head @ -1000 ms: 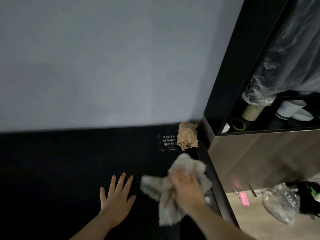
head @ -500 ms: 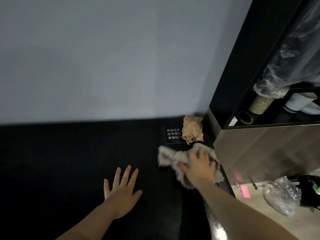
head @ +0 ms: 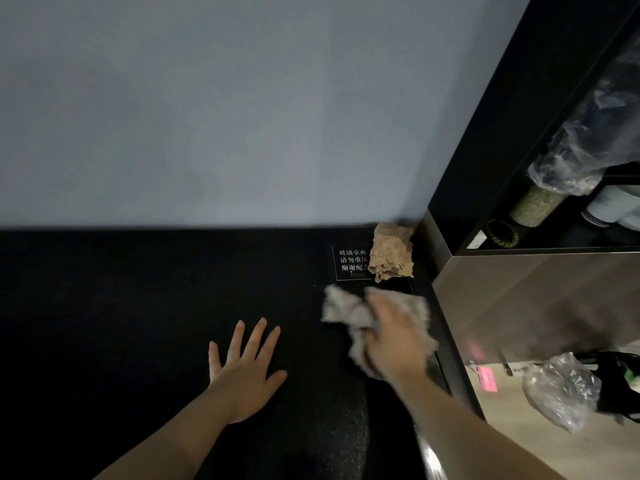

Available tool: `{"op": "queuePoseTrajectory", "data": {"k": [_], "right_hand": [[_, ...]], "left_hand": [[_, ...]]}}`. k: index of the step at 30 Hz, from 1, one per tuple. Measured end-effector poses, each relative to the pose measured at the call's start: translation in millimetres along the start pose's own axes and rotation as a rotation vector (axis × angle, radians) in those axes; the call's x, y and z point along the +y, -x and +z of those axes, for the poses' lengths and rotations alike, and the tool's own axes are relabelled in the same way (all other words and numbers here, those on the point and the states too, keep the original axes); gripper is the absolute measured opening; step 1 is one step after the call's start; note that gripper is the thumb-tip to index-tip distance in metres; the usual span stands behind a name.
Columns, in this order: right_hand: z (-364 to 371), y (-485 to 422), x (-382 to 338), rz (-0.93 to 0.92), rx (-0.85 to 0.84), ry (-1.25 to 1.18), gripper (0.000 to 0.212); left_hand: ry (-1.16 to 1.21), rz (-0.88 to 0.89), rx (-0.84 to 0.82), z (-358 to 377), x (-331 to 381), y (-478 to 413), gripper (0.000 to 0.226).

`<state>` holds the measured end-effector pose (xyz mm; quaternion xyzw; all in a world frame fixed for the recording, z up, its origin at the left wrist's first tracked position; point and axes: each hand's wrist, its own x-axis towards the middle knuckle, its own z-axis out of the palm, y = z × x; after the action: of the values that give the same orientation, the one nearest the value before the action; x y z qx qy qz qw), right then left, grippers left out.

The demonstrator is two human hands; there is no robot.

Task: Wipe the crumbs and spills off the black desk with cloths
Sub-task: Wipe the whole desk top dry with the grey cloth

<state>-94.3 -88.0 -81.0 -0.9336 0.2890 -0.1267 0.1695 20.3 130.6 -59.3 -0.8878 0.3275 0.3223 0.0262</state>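
The black desk [head: 121,306] runs along a pale wall. My right hand [head: 393,337] is pressed on a crumpled grey cloth [head: 341,308] near the desk's right edge, gripping it; the hand is blurred by motion. My left hand [head: 246,367] lies flat on the desk to the left of the cloth, fingers spread, holding nothing. A second, tan cloth [head: 391,252] sits bunched in the back right corner, just beyond the grey one. No crumbs or spills can be made out on the dark surface.
A small sign with white characters [head: 351,263] lies on the desk beside the tan cloth. A dark shelf unit with a metal side panel [head: 536,299] stands right of the desk, holding a jar, cups and plastic wrap. Plastic bags [head: 561,393] lie on the floor.
My right hand slid the grey cloth from the near right part of the desk toward the back corner, then slightly back. My left hand stayed flat in place.
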Motion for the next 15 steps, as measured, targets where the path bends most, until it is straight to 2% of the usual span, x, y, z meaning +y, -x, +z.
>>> {"op": "queuePoseTrajectory", "data": {"k": [2,4,7,9,10,11,13,15], "right_hand": [[-13.5,9.0,28.0,0.293,0.014,0.054,0.05],[-11.4,29.4,8.9,0.403,-0.001,0.068,0.05],[7.4,80.7,-59.3,0.156,-0.1,0.071,0.058],[10.0,102.0,-68.2,-0.041,-0.113,0.168,0.047],[2.7,101.6,-56.8,-0.082,-0.099,0.225,0.044],[-5.4,98.6,-35.6,-0.05,-0.089,0.282,0.043],[-25.4,93.8,13.0,0.131,-0.024,0.382,0.049],[-37.1,92.8,37.5,0.301,0.029,0.33,0.058]], "left_hand": [[-0.009,-0.007,0.035,1.5,1.9,2.1,0.07],[-0.01,-0.018,0.072,5.3,5.2,3.9,0.068],[0.01,-0.013,0.095,7.2,6.8,5.0,0.066],[0.032,-0.003,0.099,7.3,5.0,5.7,0.066],[0.032,0.005,0.099,7.0,4.3,7.0,0.066],[0.028,0.013,0.103,7.2,3.7,8.0,0.066],[0.008,0.028,0.114,8.0,2.6,9.8,0.066],[-0.008,0.029,0.117,9.9,3.3,12.9,0.065]]}}
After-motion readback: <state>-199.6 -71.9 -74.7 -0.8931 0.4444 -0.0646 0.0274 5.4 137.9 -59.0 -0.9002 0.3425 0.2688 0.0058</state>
